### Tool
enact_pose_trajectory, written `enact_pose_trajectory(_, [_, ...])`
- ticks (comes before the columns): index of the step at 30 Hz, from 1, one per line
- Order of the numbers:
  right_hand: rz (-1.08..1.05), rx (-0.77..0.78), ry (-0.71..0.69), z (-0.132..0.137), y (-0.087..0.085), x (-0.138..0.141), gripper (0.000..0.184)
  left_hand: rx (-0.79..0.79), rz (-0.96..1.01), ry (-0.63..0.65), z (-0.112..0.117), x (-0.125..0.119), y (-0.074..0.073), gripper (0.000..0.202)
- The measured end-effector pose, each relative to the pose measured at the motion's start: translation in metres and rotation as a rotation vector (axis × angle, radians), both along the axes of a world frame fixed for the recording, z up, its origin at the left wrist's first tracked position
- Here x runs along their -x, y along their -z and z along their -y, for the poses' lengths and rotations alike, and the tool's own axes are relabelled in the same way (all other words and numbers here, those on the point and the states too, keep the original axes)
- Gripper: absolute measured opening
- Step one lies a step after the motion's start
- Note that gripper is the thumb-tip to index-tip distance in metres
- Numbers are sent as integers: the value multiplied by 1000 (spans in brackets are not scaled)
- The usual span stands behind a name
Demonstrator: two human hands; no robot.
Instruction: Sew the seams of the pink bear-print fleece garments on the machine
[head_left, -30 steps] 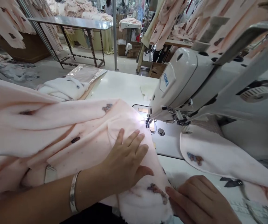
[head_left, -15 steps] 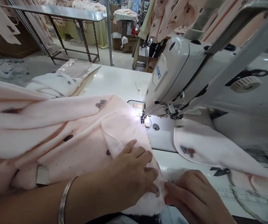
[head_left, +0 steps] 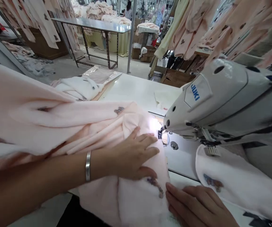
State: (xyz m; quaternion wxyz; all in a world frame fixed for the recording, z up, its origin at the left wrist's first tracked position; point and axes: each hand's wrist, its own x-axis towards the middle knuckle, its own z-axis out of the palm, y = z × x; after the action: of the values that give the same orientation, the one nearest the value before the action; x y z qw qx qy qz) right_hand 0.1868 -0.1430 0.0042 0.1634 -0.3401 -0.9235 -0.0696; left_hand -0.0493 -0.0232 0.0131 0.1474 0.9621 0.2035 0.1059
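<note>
A large pale pink fleece cloth point(head_left: 55, 119) with small dark prints lies bunched across the white table point(head_left: 136, 90), its edge under the needle of a white sewing machine point(head_left: 221, 97). My left hand point(head_left: 133, 154), a silver bangle on its wrist, lies flat on the cloth with fingers stretched toward the lit needle area point(head_left: 160, 132). My right hand point(head_left: 194, 205) rests at the cloth's near edge, fingers extended and together against the fabric. A second pink piece point(head_left: 235, 179) lies to the right under the machine arm.
A folded white cloth point(head_left: 79, 88) and a plastic-wrapped pack point(head_left: 101, 75) sit at the table's far left. Pink garments point(head_left: 192, 28) hang overhead. Behind stand a metal table point(head_left: 93, 25), cardboard boxes point(head_left: 176, 77) and a person point(head_left: 128, 8) far off.
My left hand has slid forward on the cloth toward the needle, fingers straightening. The cloth bunched up more on the left. The view shifted left and up.
</note>
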Motion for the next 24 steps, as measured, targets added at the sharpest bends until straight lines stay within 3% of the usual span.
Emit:
enact_pose_trajectory(7, [-89,37,80,-54,-7,17,20,-96,37,125,-77,-5,2,50])
enact_pose_trajectory(12, [-54,24,186,-81,4,10,20,-134,80,177,-114,-15,5,52])
enact_pose_trajectory(18, [-76,-43,185,-93,16,6,27,-173,50,128,-156,-24,9,49])
enact_pose_trajectory(21, [-84,13,197,-90,9,9,24,-192,2,28,-141,-24,6,48])
enact_pose_trajectory(24, [-184,85,174,-74,-6,13,14,-190,-61,-226,-76,-15,2,56])
